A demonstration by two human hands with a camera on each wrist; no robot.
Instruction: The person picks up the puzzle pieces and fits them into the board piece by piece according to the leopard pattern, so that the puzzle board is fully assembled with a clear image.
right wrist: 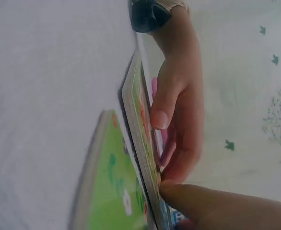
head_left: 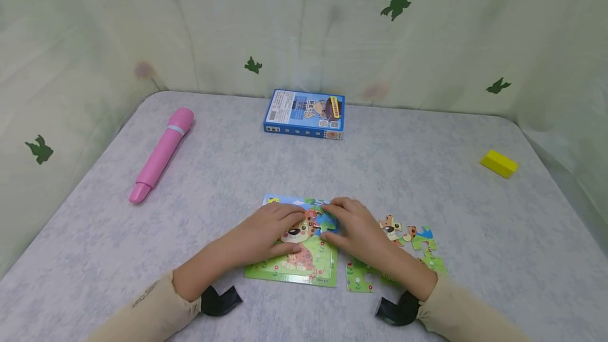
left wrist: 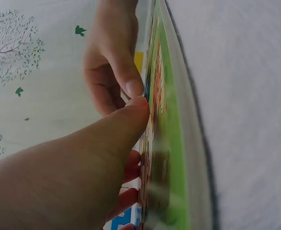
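A leopard puzzle board (head_left: 315, 278) lies flat on the table, its picture largely filled in. My right hand (head_left: 358, 231) is at the board's upper right, with thumb and fingers about a blue-and-green puzzle piece (head_left: 326, 220). On the left side of the picture rests my left hand (head_left: 266, 231), fingers extended across the leopard's head and thumb lower down. The left wrist view shows the left thumb (left wrist: 138, 108) close to the right hand (left wrist: 111, 52). In the right wrist view, the right thumb (right wrist: 171, 189) touches the board's edge area. The right hand partly hides the piece.
Loose puzzle pieces (head_left: 359, 278) lie right of the board, partly under the right forearm. A blue box (head_left: 304, 114) sits at the back, a pink microphone-shaped object (head_left: 161, 154) at left, and a yellow block (head_left: 499, 163) at far right.
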